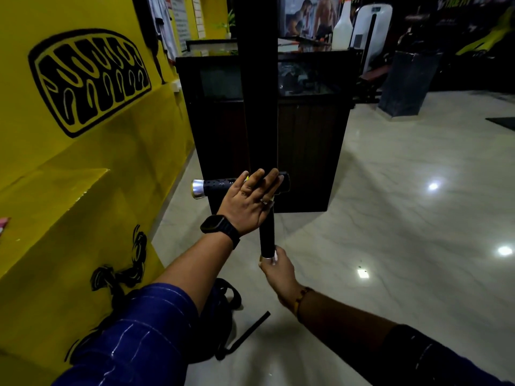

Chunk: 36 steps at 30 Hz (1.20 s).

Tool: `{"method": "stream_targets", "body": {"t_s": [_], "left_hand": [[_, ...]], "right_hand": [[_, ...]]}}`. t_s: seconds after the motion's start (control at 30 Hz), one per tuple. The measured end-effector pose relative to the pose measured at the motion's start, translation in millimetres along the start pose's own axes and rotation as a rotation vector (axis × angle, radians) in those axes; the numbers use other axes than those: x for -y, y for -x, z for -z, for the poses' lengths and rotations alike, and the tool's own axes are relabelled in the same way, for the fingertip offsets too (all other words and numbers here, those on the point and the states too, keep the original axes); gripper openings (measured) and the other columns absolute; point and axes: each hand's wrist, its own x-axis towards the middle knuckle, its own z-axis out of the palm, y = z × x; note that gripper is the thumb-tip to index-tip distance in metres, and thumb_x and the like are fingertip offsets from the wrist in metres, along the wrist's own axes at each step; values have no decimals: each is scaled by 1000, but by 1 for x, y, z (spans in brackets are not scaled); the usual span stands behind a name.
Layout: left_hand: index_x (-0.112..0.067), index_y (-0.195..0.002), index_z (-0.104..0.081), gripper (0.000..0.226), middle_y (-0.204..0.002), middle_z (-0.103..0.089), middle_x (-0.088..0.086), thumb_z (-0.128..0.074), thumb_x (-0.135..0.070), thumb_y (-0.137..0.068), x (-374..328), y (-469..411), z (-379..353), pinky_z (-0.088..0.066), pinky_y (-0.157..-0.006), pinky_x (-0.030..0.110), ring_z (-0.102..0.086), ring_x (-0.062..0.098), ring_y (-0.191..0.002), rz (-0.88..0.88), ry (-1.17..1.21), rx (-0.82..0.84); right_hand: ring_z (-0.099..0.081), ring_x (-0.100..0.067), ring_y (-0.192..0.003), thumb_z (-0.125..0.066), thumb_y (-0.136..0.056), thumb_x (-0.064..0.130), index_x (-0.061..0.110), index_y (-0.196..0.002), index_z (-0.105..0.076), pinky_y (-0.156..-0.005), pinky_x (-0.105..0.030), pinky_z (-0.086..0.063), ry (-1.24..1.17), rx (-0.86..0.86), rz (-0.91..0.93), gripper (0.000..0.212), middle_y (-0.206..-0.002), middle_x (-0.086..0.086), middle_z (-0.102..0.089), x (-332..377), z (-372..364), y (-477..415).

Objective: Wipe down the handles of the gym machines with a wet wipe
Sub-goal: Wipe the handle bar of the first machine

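A yellow wall (83, 176) painted with black figures ran close along the left, leaving little room on that side of the machine. Just beside it the horizontal handle (220, 183) stuck out with its silver cap toward the wall. The left hand (248, 201), a black watch (216, 225) at its wrist, lay flat across the handle's right part with fingers straight and slightly apart, pressing rather than gripping. That looked like a wiping posture. No wet wipe showed plainly, so whether one lay under the palm could not be told.

Behind the hand a black upright post (257, 93) rose out of view, in front of a dark cabinet (312, 149). The post met the handle right at the fingertips, so it would likely block a stroke further right.

The near handle (267, 235) ran from under the left palm toward the camera. The right hand (276, 270) had its fingers curled round that handle's silver end cap, probably to steady the bar while the other hand worked.

On the floor (404, 218) below the arms lay a dark bag (217, 316) with a loose strap, a thing to trip on. Farther right, a white spray bottle (342, 26) stood on the cabinet's top, well apart from both hands.
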Motion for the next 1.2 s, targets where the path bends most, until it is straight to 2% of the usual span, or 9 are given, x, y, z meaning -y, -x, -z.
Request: {"method": "stream_targets", "body": {"t_s": [0.17, 0.3, 0.37, 0.43, 0.53, 0.63, 0.83, 1.13, 1.2], "left_hand": [[-20, -156, -1, 69, -163, 14, 1, -34, -39, -99, 1, 1, -2, -4, -121, 40, 13, 22, -150, -1, -17, -11], [-20, -156, -2, 67, -163, 13, 0, -33, -37, -99, 0, -1, 0, -3, -122, 40, 11, 21, -150, -4, 1, -19], [-20, -156, -4, 66, -163, 11, -1, -34, -36, -99, -1, 1, 0, -6, -122, 40, 9, 21, -150, -8, 27, -38], [-21, -156, -5, 65, -163, 10, -1, -34, -36, -100, 0, 0, -3, -7, -121, 40, 9, 20, -150, -11, 19, -63], [-21, -156, -5, 67, -163, 11, -1, -35, -36, -99, 0, -3, -1, -6, -121, 39, 10, 20, -150, -2, 18, -63], [-20, -156, -4, 68, -163, 13, -1, -36, -36, -99, -1, -2, 1, -4, -122, 39, 11, 20, -150, 3, 23, -53], [-20, -156, -3, 69, -163, 14, -1, -37, -37, -98, -1, -1, 0, -4, -122, 39, 12, 20, -150, 5, 22, -31], [-19, -154, 11, 67, -159, 27, 1, -25, -37, -101, -2, -2, 6, 5, -120, 39, 23, 21, -147, 7, -21, 29], [-19, -154, 12, 70, -159, 27, 1, -28, -38, -100, -1, -2, 6, 4, -120, 39, 24, 21, -146, 8, -22, 29]], "right_hand": [[-56, -29, -119, -46, -98, 7, 4, -137, -49, -101, -30, -43, 13, -243, 64, 39, -131, -15, -58, -21, -12, 19], [-63, -23, -96, -48, -91, -5, 7, -130, -57, -86, -43, -55, -7, -216, 149, 42, -116, -2, -61, -36, 1, 27], [-64, -16, -97, -52, -85, -10, 12, -125, -62, -91, -32, -54, 86, -229, 444, 47, -110, 4, -62, -38, 18, 29], [-59, -11, -110, -53, -84, -6, 10, -124, -61, -99, -19, -46, 335, -178, 912, 44, -118, -3, -64, -31, 40, 21], [-54, -24, -123, -49, -95, 4, 1, -126, -60, -106, -29, -41, 864, -71, 1493, 34, -128, -17, -60, -10, 70, -5], [-49, -29, -129, -41, -100, 5, 3, -130, -58, -115, -40, -30, 1362, 20, 1794, 34, -133, -16, -57, -8, 79, -32], [-35, -20, -140, -33, -102, 8, 11, -145, -40, -114, -37, -27, 1620, -112, 1811, 44, -149, -5, -43, -21, 86, -46], [-56, -24, -120, -43, -88, 9, 16, -115, -67, -118, -41, -25, 1838, 31, 1719, 37, -113, -3, -68, -6, 33, -45], [-55, -25, -121, -43, -89, 6, 13, -117, -65, -117, -41, -27, 1807, 33, 1713, 36, -116, -5, -67, -8, 35, -46]]}}
